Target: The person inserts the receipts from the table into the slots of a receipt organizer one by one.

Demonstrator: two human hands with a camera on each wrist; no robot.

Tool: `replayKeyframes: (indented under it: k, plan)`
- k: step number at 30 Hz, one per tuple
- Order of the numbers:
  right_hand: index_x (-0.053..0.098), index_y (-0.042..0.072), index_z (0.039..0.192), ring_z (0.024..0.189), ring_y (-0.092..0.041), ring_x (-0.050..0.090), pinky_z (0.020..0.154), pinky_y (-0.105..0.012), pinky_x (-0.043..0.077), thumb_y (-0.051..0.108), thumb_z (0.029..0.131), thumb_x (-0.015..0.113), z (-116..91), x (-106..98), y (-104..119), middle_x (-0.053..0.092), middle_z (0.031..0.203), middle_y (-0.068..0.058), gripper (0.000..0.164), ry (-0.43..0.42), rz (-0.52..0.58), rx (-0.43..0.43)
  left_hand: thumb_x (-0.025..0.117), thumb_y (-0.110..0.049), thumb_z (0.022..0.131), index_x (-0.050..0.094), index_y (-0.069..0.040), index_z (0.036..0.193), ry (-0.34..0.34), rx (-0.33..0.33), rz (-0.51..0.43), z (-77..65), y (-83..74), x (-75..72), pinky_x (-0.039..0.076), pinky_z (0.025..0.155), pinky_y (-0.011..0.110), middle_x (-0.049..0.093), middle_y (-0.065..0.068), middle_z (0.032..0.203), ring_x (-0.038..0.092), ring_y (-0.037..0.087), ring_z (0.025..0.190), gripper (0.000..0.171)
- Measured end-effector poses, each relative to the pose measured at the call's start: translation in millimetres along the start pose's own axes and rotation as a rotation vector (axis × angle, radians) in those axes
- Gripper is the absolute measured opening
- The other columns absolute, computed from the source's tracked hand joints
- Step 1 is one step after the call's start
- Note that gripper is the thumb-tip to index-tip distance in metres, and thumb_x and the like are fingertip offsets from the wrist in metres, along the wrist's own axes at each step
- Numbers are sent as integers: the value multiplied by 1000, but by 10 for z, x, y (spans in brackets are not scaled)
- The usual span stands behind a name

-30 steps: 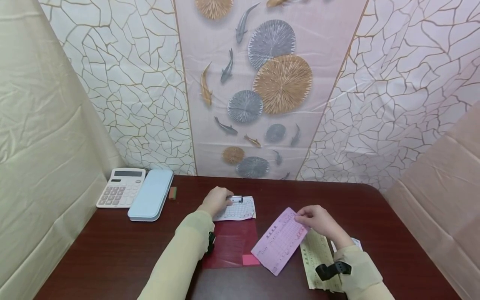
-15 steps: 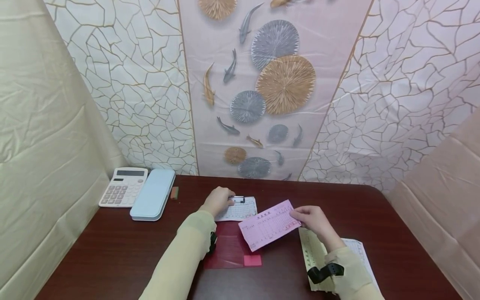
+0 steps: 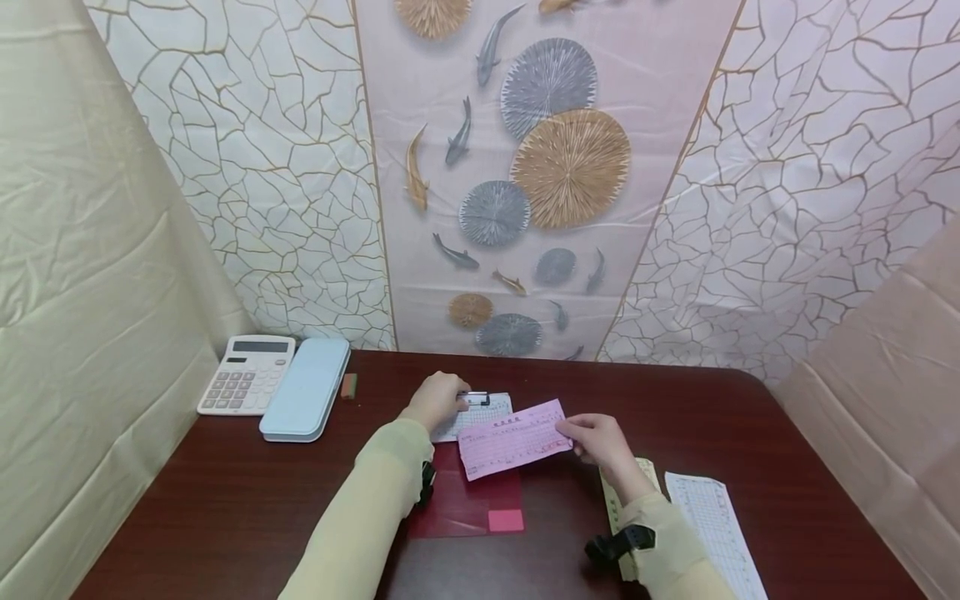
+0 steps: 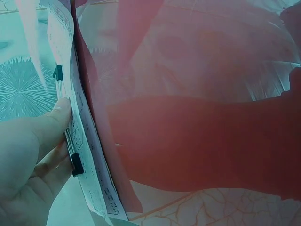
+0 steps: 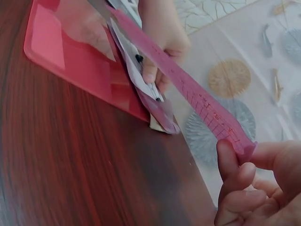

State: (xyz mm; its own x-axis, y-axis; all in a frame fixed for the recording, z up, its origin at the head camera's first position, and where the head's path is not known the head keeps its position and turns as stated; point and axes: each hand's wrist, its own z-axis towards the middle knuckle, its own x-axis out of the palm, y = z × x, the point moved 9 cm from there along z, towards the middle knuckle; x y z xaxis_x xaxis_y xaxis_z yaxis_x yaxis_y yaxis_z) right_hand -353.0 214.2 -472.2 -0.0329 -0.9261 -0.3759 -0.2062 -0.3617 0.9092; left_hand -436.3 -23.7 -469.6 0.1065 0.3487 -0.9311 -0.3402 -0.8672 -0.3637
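My left hand (image 3: 437, 403) pinches the metal clip (image 3: 478, 398) at the top of a red see-through folder (image 3: 453, 500). Under the clip lie white printed forms (image 3: 491, 410); in the left wrist view my thumb and fingers squeeze the clip (image 4: 69, 141) from both sides. Between thumb and fingers, my right hand (image 3: 602, 442) holds the right end of a pink printed form (image 3: 510, 442). This form is raised over the folder and overlaps the lower part of the white forms in the head view. A pink tab (image 3: 506, 521) shows at the folder's lower right corner.
Partly under my right forearm lies a yellow form (image 3: 645, 472), with a white gridded form (image 3: 711, 517) to its right. At the back left are a calculator (image 3: 247, 379), a light blue case (image 3: 306, 392) and a small green-and-orange block (image 3: 349, 386).
My right hand has carried the pink form left and turned it from slanted to nearly level, over the folder. The white form at right is now more exposed. My left hand stays at the clip.
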Motion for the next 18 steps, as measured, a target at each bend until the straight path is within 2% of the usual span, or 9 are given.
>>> replayKeyframes:
  k: [8,15,18]
  plan:
    - [66,-8,102,49,-9,43,43,-19,35,14,87,68,34,266,-8,51,61,-1,26,-11,66,15,72,-17,85,72,-10,109,9,-15,-24,5,32,13,53,86,34,71,3,106,64,17,100,25]
    - [66,-6,103,49,-7,43,43,-17,35,13,88,66,45,529,22,51,61,-1,24,1,103,44,72,-17,85,73,-10,108,-6,20,6,27,21,15,52,89,34,71,3,105,64,19,102,24]
    - [66,-5,103,48,-7,43,43,-17,35,13,88,66,49,579,30,51,62,-2,24,-3,117,58,71,-16,86,73,-10,107,4,7,-4,35,23,22,51,90,34,71,3,105,64,18,102,23]
